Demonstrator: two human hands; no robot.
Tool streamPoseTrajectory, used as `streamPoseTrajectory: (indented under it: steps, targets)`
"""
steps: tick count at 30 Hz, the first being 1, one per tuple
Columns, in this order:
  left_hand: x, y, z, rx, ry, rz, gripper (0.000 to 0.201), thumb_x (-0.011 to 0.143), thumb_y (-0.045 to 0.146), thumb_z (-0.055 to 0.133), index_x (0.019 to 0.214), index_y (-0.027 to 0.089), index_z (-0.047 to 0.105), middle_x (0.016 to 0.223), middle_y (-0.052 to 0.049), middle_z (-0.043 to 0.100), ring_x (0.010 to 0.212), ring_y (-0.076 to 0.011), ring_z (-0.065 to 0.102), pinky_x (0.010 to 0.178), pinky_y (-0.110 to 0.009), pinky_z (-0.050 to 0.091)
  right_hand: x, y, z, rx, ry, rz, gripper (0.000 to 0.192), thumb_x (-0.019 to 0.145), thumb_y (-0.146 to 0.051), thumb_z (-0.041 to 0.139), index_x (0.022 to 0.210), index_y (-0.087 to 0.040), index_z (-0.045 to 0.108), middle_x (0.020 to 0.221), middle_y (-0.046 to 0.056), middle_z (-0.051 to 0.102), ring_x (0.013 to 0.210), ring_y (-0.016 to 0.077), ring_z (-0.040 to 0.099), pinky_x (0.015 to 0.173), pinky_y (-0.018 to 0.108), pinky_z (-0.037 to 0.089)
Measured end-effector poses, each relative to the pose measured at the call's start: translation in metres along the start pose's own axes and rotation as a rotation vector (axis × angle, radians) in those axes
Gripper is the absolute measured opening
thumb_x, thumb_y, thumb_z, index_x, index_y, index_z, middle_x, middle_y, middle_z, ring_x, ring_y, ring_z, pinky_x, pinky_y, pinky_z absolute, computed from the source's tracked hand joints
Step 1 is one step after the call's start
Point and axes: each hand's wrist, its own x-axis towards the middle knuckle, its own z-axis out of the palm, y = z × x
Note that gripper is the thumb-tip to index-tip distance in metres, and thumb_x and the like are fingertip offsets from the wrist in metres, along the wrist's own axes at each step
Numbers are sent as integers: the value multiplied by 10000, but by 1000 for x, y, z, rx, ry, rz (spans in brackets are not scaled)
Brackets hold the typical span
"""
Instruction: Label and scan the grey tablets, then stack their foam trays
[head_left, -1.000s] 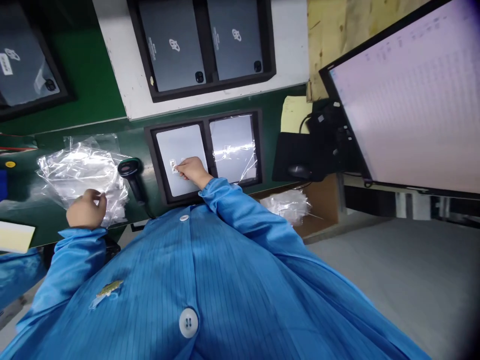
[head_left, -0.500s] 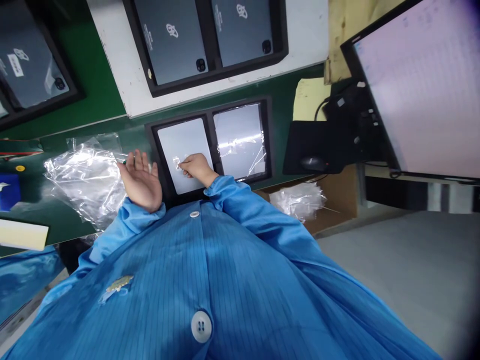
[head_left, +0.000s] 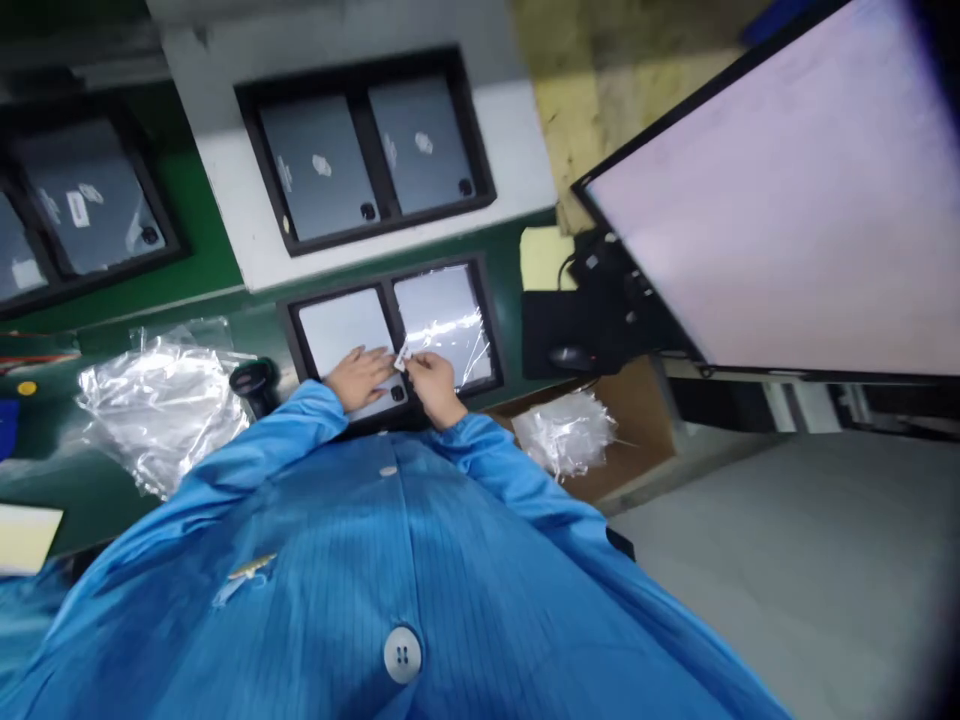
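our left hand [head_left: 361, 376] lies flat and released on the pale tablet [head_left: 341, 335] in the left bay of the black tray [head_left: 387, 300] at the bench edge, and our right hand [head_left: 433, 385] pinches a small white tab [head_left: 403, 355] just over the divider between the 2 bays. to do this well, we judge we should keep the left palm pressing so the tablet cannot shift, and draw the tab low and steady, clear of the film-covered tablet [head_left: 442, 315] beside it.
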Motion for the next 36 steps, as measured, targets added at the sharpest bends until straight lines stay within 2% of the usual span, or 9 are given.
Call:
streamPoseTrajectory:
  steps: [4,10,14,18,21,25,27,30,36]
  targets:
    - [25,29,-14,150,-27,245,402,952,508,628,1159,168,684,1235,-124,663,1236,-261,580,1133,-519,395,-3,-3,-26,-79,61,4,285,725,-255,621,479,-238,478,480,-17,535,538,164,529,548,260,393]
    - [43,43,-22,396,-27,505,355,980,536,578,1090,215,682,1158,-104,659,1060,-219,601,1000,-431,471,8,1,-16,-23,23,-31,218,665,-186,598,473,-244,513,491,4,589,501,181,562,540,284,425]
    - [32,24,-20,532,-24,579,312,976,473,554,874,208,685,849,-98,649,870,-234,554,871,-438,438,9,-11,8,22,-166,38,196,675,-170,584,499,-228,521,449,-27,524,428,151,502,477,264,387]
    - [6,8,-28,712,156,799,342,1024,346,427,806,177,629,793,-76,640,803,-217,493,834,-423,379,8,-32,37,-184,-322,-122,186,688,-105,621,543,-188,540,538,-11,590,570,140,580,541,225,393]
    - [-11,13,-34,727,274,831,334,1038,309,393,826,172,613,832,-63,657,804,-205,487,847,-403,363,8,-44,53,-422,-369,-220,181,733,-63,627,592,-164,575,625,38,656,671,152,617,580,230,379]
    - [-23,31,-35,787,308,791,334,1049,304,387,849,174,620,854,-56,672,814,-205,499,861,-399,365,9,-48,54,-530,-388,-226,151,798,-54,625,677,-145,625,733,108,699,743,200,651,639,273,394]
    - [-22,34,-33,839,270,748,338,1050,319,396,866,174,640,870,-63,683,822,-212,511,842,-400,368,13,-45,44,-542,-369,-248,72,827,-82,638,839,-141,678,843,112,722,821,204,665,697,270,416]
    - [-14,22,-23,864,174,643,339,1052,327,398,969,171,687,987,-86,712,902,-228,550,865,-406,387,25,-33,11,-401,-245,-346,182,884,-191,634,1060,-173,678,827,43,697,791,177,643,719,252,434]
    - [1,-24,12,785,40,358,390,1003,374,483,1256,157,686,1257,-122,692,1130,-291,577,990,-447,438,51,6,-104,53,-3,-399,271,933,-417,531,984,-185,661,648,-26,561,628,152,534,638,249,451]
